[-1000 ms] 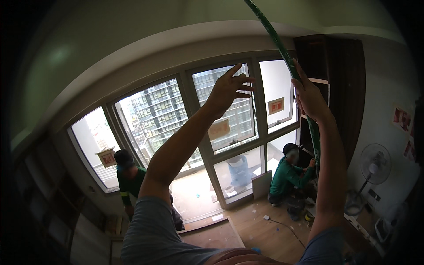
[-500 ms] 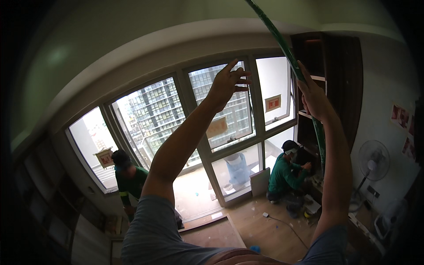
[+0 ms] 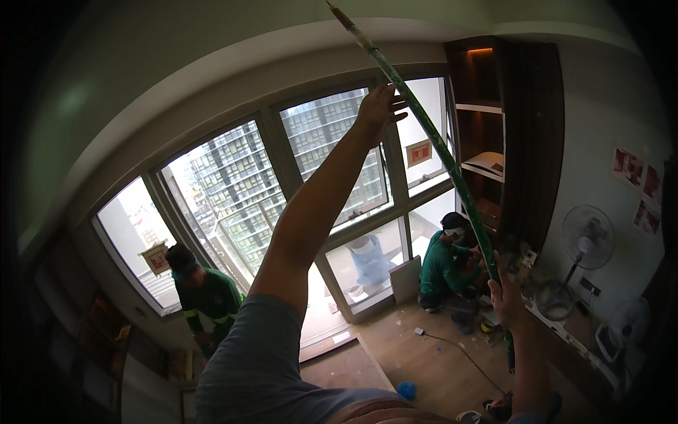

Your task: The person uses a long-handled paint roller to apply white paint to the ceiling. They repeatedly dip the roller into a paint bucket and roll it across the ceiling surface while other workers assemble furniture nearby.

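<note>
My right hand (image 3: 505,293) wraps the green pole (image 3: 443,150) near its lower end, probably so most of its length can slant upward. My left hand (image 3: 380,106), fingers loosely spread, is beside its upper part, likely to steady it; contact I can't tell. Half a second ago my right gripped higher, the thin tip (image 3: 330,6) out of view.

The green pole (image 3: 441,147) is partly covered by the right hand (image 3: 506,302); whether it is touched by the left hand (image 3: 378,111) (close beside it) cannot be told.
</note>
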Action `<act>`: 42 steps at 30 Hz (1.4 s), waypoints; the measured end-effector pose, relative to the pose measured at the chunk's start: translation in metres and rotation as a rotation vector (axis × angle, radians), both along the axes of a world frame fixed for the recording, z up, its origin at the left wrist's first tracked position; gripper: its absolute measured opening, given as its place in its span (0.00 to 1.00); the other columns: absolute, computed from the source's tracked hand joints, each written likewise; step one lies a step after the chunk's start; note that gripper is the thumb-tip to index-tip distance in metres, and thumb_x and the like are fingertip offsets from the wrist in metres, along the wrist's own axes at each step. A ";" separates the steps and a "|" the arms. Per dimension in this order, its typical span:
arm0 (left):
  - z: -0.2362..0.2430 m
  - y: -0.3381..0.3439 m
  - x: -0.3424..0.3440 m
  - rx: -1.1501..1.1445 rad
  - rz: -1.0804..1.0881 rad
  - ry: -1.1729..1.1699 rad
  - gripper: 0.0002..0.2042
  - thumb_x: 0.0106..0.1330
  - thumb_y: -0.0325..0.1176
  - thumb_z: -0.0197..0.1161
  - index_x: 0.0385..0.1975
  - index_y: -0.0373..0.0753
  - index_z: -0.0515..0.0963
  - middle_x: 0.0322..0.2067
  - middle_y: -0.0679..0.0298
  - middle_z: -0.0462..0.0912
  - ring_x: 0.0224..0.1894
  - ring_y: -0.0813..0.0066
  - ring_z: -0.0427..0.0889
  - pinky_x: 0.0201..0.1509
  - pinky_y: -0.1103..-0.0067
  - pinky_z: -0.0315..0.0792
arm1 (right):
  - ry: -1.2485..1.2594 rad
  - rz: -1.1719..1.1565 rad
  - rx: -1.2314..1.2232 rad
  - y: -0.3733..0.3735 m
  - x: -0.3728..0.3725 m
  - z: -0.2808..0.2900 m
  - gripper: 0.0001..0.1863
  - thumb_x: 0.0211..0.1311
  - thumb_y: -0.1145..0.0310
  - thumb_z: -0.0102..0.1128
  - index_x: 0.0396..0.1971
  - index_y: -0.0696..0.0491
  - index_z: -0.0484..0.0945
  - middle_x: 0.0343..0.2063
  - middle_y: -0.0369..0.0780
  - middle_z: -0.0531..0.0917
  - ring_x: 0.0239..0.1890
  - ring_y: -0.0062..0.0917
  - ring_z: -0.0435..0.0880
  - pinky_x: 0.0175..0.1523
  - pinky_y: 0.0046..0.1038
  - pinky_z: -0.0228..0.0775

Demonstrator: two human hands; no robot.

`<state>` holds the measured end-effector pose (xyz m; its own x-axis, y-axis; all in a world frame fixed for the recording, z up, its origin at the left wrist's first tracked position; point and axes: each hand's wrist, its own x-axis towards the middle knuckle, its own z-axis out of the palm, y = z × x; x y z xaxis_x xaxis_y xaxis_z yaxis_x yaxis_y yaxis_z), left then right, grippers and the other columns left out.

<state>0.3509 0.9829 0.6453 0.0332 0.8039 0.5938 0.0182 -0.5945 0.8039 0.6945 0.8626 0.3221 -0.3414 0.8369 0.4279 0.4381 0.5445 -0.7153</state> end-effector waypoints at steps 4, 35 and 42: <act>-0.013 0.021 0.002 -0.082 0.053 -0.186 0.16 0.79 0.46 0.51 0.50 0.38 0.73 0.45 0.56 0.82 0.52 0.62 0.80 0.62 0.62 0.71 | -0.040 0.001 -0.096 -0.032 0.020 -0.057 0.34 0.77 0.61 0.47 0.78 0.43 0.48 0.51 0.55 0.82 0.42 0.51 0.85 0.48 0.42 0.74; -0.149 -0.355 -0.064 0.200 0.391 -0.065 0.23 0.76 0.45 0.56 0.57 0.30 0.70 0.42 0.43 0.85 0.40 0.58 0.89 0.45 0.66 0.85 | -0.125 0.359 -0.384 -0.123 -0.082 -0.206 0.41 0.62 0.67 0.68 0.74 0.47 0.60 0.23 0.43 0.81 0.22 0.29 0.79 0.33 0.32 0.71; -0.206 -0.509 -0.095 0.197 0.863 -0.182 0.25 0.76 0.50 0.56 0.55 0.31 0.71 0.41 0.50 0.86 0.39 0.64 0.86 0.47 0.68 0.81 | -0.308 0.609 -0.379 -0.099 -0.109 -0.203 0.37 0.54 0.69 0.75 0.67 0.46 0.73 0.19 0.39 0.76 0.22 0.25 0.76 0.32 0.31 0.70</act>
<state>0.2555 0.4742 0.4394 -0.6425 0.3887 0.6604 0.4042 -0.5602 0.7231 0.5856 0.7636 0.1195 -0.8445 0.5342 -0.0383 0.3493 0.4952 -0.7954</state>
